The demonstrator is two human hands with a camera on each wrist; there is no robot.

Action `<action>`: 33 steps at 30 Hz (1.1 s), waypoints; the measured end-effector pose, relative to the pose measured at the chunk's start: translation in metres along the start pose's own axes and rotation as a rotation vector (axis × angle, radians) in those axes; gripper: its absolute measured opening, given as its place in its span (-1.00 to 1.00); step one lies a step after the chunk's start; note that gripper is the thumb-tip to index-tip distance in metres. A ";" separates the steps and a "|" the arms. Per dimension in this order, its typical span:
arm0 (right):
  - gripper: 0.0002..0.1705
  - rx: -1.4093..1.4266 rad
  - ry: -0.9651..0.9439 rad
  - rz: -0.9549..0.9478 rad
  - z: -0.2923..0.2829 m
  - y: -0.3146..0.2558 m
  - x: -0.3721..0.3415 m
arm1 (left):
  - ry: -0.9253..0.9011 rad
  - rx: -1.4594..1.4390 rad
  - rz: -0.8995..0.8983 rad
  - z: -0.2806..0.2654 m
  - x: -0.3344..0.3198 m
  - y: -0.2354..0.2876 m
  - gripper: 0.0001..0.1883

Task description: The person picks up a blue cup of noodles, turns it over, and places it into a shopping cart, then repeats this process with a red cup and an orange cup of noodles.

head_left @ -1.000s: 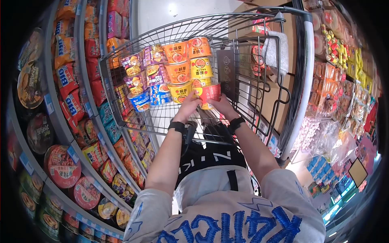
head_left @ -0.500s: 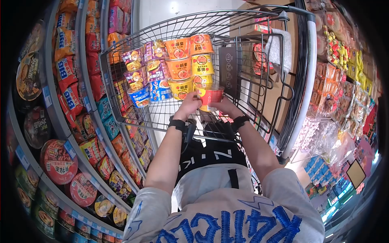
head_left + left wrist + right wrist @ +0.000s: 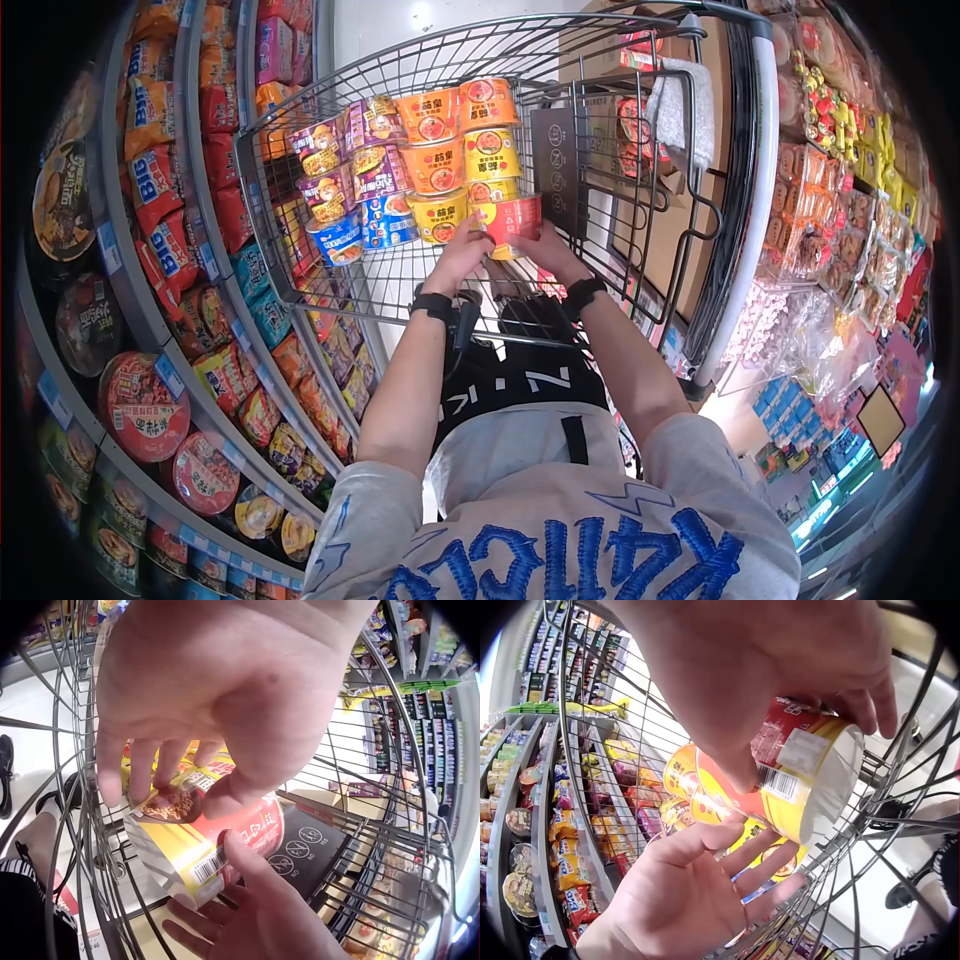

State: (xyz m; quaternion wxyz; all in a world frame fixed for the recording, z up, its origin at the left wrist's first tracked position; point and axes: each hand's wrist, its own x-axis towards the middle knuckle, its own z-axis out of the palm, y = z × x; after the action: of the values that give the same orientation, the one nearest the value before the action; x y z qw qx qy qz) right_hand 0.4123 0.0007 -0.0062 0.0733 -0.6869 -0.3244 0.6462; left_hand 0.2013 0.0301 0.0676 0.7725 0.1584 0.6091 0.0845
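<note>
Near the cart's near side, a red and yellow noodle cup (image 3: 512, 222) (image 3: 255, 825) (image 3: 776, 765) lies on its side between both hands. My right hand (image 3: 552, 255) (image 3: 772, 660) (image 3: 274, 919) grips it, thumb on the side by the barcode and fingers round the base edge. My left hand (image 3: 463, 258) (image 3: 217, 697) (image 3: 697, 892) is at its other side, fingers extended and spread, the thumb against or close to the cup. Beside it stand stacked yellow cups (image 3: 438, 217), orange cups (image 3: 434, 165), purple cups (image 3: 380, 170) and blue cups (image 3: 388, 222).
The wire cart (image 3: 250, 190) surrounds the stacks, with a black panel (image 3: 556, 165) to their right and a grey cloth (image 3: 685, 110) over its frame. Noodle shelves (image 3: 185, 330) line the left. Cardboard boxes (image 3: 690, 215) and packaged goods (image 3: 810, 210) are at the right.
In the head view the cup has turned between the hands, showing more yellow on its left part than a second ago. The cart and stacks appear slightly further left and up.
</note>
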 end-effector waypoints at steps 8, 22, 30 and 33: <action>0.12 0.017 -0.063 0.090 -0.009 -0.044 -0.031 | 0.143 0.044 0.210 0.009 -0.003 0.003 -0.01; 0.33 -0.401 0.067 -0.019 0.004 -0.110 -0.054 | 0.078 -0.083 -0.177 -0.015 -0.005 -0.006 -0.36; 0.11 -0.872 0.064 -0.579 0.005 -0.131 -0.064 | 0.086 -0.446 0.021 -0.016 0.002 -0.008 -0.34; 0.11 -0.933 -0.033 -0.639 -0.003 -0.124 -0.054 | 0.062 -0.331 0.004 -0.017 0.003 -0.002 -0.40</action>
State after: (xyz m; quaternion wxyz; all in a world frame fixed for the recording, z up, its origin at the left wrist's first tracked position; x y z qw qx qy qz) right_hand 0.3737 0.0687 0.1039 -0.0514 -0.5040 -0.7685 0.3908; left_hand 0.1852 0.0318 0.0607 0.7687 0.0276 0.6102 0.1897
